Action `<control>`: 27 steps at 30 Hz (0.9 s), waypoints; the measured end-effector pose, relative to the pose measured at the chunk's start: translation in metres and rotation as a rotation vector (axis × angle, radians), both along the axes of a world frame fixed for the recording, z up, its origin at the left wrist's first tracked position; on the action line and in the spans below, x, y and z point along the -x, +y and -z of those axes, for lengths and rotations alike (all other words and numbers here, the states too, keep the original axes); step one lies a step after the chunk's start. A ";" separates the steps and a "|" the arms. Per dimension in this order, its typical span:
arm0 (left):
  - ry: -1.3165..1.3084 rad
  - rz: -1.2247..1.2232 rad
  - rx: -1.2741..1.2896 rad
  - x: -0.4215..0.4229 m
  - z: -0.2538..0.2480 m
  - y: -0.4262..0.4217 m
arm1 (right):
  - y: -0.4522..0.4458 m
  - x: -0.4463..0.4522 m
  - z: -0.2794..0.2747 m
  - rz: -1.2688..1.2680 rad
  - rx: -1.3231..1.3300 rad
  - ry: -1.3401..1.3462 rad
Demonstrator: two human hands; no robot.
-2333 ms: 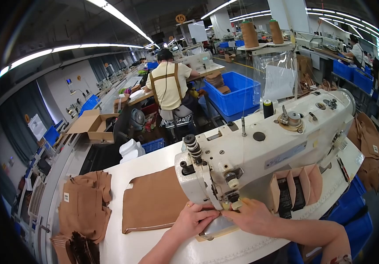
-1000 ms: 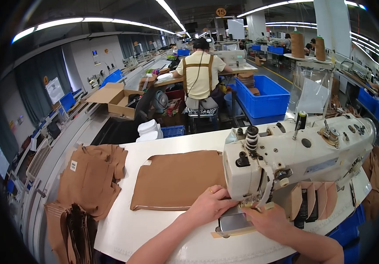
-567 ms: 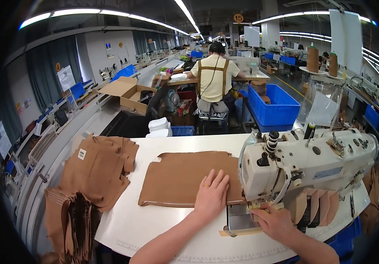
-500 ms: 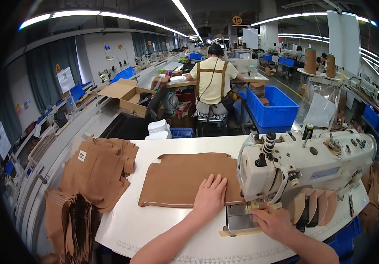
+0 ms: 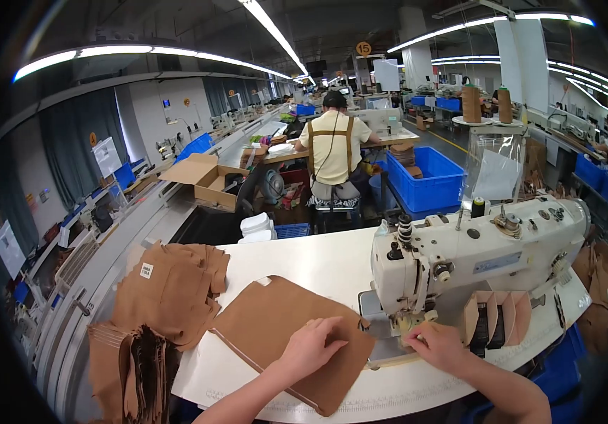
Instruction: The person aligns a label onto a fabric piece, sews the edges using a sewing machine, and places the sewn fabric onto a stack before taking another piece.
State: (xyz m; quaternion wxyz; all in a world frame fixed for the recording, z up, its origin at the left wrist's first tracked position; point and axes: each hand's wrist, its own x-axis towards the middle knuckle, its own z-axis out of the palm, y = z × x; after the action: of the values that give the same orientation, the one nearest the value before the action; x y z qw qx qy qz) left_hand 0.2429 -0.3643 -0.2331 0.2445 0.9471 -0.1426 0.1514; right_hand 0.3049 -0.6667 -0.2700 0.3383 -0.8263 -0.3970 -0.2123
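A flat brown fabric panel (image 5: 272, 311) with a pale strip along one edge lies slantwise on the white table, left of the sewing machine (image 5: 491, 247). On top of the panel rests my left hand (image 5: 312, 348), thumb apart from the fingers. My right hand (image 5: 437, 346) is beside the presser foot (image 5: 408, 321), its thumb and fingers pinched together. Whatever sits between those fingertips is too small to make out. The panel's right corner lies just short of the needle area, apart from the foot.
Brown fabric pieces (image 5: 169, 286) with a white label are stacked at the left, above more draped pieces (image 5: 116, 360). A divided holder (image 5: 523, 318) stands right of my right hand. Beyond the table are a blue crate (image 5: 424, 187) and a seated person (image 5: 331, 152).
The brown panel has come away from the machine and turned, its right side swinging toward me. My left hand has moved left and down with it. My right hand stays near the presser foot.
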 end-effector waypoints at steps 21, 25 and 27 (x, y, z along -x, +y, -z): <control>-0.109 -0.064 -0.316 0.046 0.023 0.003 | 0.009 0.029 -0.007 0.016 0.141 -0.236; 0.049 -0.057 -0.201 0.053 0.004 0.004 | 0.010 0.042 -0.009 0.015 0.167 -0.257; -0.003 -0.079 -0.238 0.052 0.011 0.002 | 0.012 0.044 -0.011 0.009 0.154 -0.240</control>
State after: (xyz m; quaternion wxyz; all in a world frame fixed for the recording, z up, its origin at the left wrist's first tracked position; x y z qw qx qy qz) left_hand 0.1906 -0.3627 -0.2437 0.1241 0.9740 -0.1226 0.1444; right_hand 0.2607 -0.6549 -0.2592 0.2229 -0.8204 -0.4459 -0.2801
